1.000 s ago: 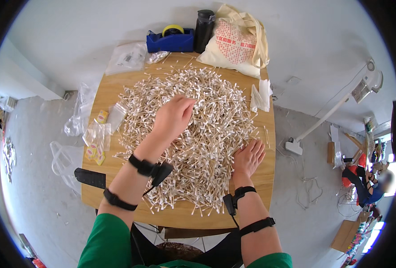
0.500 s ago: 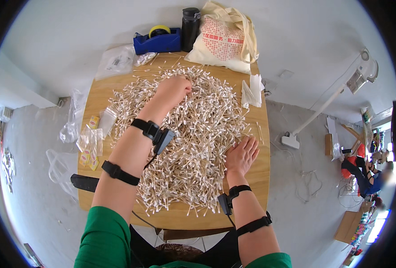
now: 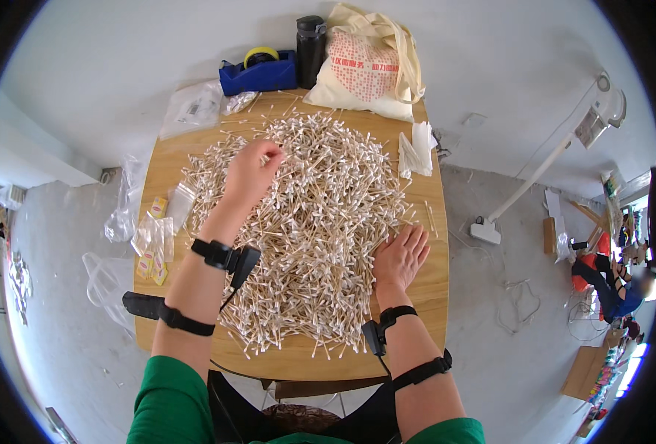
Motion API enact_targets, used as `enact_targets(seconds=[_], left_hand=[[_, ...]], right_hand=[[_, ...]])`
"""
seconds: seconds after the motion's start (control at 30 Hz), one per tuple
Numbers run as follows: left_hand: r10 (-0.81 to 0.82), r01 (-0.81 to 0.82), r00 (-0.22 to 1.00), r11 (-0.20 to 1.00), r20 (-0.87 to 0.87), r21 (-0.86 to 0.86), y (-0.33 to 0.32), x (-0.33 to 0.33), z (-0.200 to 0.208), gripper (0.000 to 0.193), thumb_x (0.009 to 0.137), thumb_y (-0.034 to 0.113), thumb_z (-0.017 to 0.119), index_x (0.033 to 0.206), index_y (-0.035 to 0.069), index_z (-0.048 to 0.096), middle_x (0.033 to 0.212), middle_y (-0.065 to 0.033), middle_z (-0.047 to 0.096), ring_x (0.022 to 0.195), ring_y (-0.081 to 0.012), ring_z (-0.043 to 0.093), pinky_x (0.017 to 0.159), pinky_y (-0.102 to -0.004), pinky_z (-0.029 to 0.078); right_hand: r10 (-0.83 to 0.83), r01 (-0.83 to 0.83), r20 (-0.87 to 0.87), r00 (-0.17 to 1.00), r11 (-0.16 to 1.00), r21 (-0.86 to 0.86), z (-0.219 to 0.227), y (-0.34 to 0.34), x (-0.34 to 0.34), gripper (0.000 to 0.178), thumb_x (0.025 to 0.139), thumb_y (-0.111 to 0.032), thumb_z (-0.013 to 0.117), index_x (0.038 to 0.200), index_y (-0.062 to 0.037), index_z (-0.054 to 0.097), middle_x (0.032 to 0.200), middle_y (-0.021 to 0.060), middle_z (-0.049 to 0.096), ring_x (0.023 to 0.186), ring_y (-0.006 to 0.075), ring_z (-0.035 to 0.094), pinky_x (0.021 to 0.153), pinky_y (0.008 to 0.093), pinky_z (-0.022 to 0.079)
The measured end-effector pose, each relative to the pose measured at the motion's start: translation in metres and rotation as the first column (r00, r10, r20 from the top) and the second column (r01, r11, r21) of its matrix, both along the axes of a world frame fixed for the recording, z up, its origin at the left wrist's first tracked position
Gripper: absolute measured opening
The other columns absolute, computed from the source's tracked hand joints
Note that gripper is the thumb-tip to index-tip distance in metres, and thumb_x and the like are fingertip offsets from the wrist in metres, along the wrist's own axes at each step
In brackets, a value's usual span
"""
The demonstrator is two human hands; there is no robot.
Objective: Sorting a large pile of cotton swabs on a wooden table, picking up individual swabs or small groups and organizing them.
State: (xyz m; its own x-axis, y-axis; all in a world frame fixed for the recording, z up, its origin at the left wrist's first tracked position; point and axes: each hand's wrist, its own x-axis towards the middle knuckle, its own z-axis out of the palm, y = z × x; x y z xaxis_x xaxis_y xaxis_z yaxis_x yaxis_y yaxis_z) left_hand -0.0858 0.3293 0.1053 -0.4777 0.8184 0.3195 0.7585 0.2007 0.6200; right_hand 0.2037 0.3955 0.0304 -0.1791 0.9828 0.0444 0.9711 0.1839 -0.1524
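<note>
A wide heap of cotton swabs (image 3: pixel 320 244) with white tips and pale sticks covers most of the wooden table (image 3: pixel 283 364). Over the upper left part of the heap is my left hand (image 3: pixel 251 172), its fingers curled and the thumb and fingertips pinched together. Whatever lies between those fingertips is too small to make out against the swabs. My right hand (image 3: pixel 402 256) rests at the heap's right edge, palm down and fingers stretched out, partly on bare wood. A few stray swabs lie to its upper right.
Along the back stand a blue tape dispenser (image 3: pixel 260 76), a black bottle (image 3: pixel 311 52) and a cream cloth bag (image 3: pixel 357 78). Clear plastic bags (image 3: pixel 193 109) and small yellow packets (image 3: pixel 146 264) lie at the left. White tissue (image 3: pixel 417 150) sits at the right edge.
My left hand has moved left and slightly toward me over the heap, its fingertips still together. My right hand stays in place.
</note>
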Motion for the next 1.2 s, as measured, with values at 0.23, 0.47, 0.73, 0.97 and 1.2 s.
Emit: enact_targets(seconds=[0.23,0.47,0.73,0.97,1.2], left_hand=[[-0.486,-0.241,-0.074,0.856,0.871,0.457,-0.030,-0.018,-0.003,0.017,0.096,0.014,0.052,0.109,0.004,0.055,0.082,-0.0037,0.058,0.070,-0.0129,0.055,0.057,-0.0201,0.042],[-0.366,-0.029,-0.242,0.928,0.899,0.371,0.025,-0.049,0.002,0.017,0.094,0.015,0.055,0.107,0.005,0.058,0.080,-0.0045,0.060,0.074,-0.0131,0.058,0.060,-0.0226,0.046],[-0.018,0.008,1.000,0.875,-0.017,-0.484,0.087,0.007,0.003,0.028,0.076,0.038,0.070,0.094,0.017,0.069,0.089,-0.0067,0.069,0.083,-0.0269,0.066,0.070,-0.0395,0.050],[0.022,-0.441,0.579,0.849,0.815,0.290,0.036,-0.013,-0.004,0.026,0.091,0.032,0.058,0.089,0.007,0.061,0.082,-0.0039,0.062,0.073,-0.0181,0.058,0.066,-0.0316,0.048],[-0.443,-0.152,-0.293,0.896,0.847,0.416,-0.097,0.062,0.012,0.031,0.101,0.027,0.037,0.079,0.009,0.049,0.061,0.0008,0.046,0.051,-0.0096,0.043,0.044,-0.0236,0.033]], right_hand=[[-0.003,0.003,-0.006,1.000,1.000,-0.004,0.003,0.000,-0.001,0.059,0.090,-0.028,0.047,0.139,0.0021,0.034,0.148,0.0187,0.028,0.141,0.0343,0.019,0.115,0.0467,0.011],[0.007,-0.007,-0.003,1.000,1.000,-0.002,0.006,-0.001,-0.004,0.057,0.092,-0.029,0.044,0.139,0.0019,0.034,0.149,0.0190,0.027,0.141,0.0338,0.018,0.115,0.0461,0.011],[-0.008,0.009,0.018,1.000,0.999,-0.045,0.005,0.000,-0.002,0.057,0.093,-0.030,0.042,0.140,0.0013,0.033,0.150,0.0188,0.026,0.141,0.0337,0.017,0.115,0.0458,0.010],[0.011,-0.012,-0.009,1.000,1.000,-0.019,0.005,-0.003,-0.005,0.057,0.093,-0.030,0.042,0.139,0.0020,0.035,0.149,0.0191,0.027,0.141,0.0341,0.018,0.115,0.0461,0.010],[0.002,-0.002,0.016,1.000,1.000,-0.006,0.004,-0.002,-0.002,0.056,0.093,-0.028,0.042,0.138,0.0031,0.035,0.148,0.0188,0.028,0.140,0.0341,0.020,0.115,0.0465,0.012]])
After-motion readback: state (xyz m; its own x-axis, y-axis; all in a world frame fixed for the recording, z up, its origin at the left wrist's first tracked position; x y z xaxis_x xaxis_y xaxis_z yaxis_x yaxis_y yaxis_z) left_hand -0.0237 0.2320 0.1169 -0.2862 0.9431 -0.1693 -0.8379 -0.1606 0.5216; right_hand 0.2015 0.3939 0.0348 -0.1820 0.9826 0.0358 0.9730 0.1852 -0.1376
